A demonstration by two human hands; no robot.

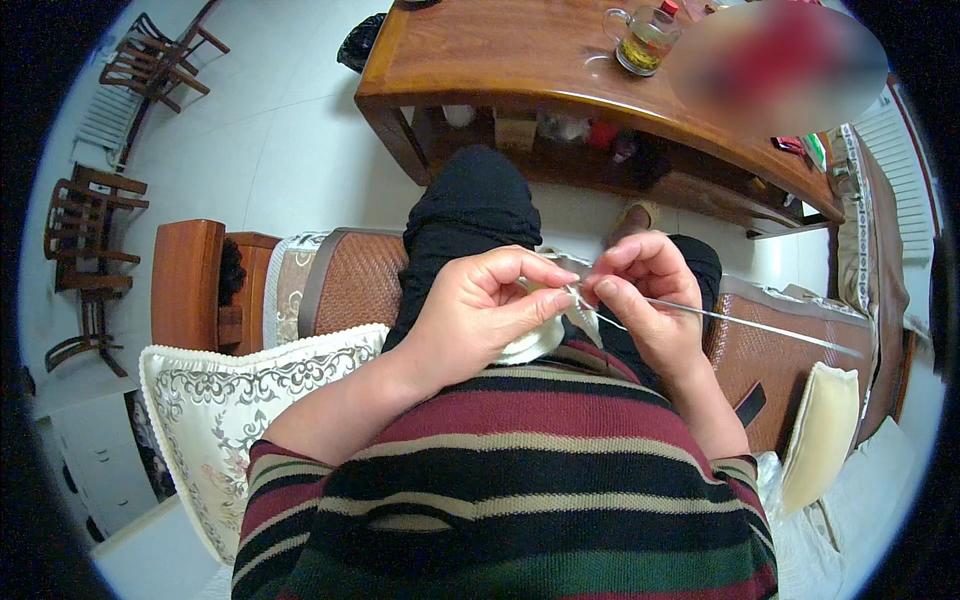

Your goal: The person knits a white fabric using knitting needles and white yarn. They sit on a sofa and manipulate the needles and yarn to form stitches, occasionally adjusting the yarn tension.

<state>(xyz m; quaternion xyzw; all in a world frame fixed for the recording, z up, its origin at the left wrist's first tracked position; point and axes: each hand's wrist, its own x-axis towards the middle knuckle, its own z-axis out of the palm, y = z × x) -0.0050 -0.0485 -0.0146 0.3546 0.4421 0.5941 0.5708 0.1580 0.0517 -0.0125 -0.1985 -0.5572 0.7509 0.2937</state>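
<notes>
Above my lap, my left hand [476,311] pinches the edge of a cream knitted piece [536,343] between thumb and fingertips. Right beside it, my right hand [656,292] grips a thin metal knitting needle [757,325], whose long shaft sticks out to the right past the palm. The fingertips of both hands nearly meet where the stitches are, and they hide the needle's working tip. A pale strand of yarn [611,320] runs below the right thumb. Part of the knitting hangs against the striped sweater [510,420], partly covered by my left hand.
A wooden coffee table [480,52] stands ahead, bearing a glass teapot [643,46]. Things fill its lower shelf. The woven seat mat [787,352] holds a dark phone-like object [750,405] and a cream cushion [821,435]. A patterned cushion [217,420] lies left, beside a wooden armrest [187,285].
</notes>
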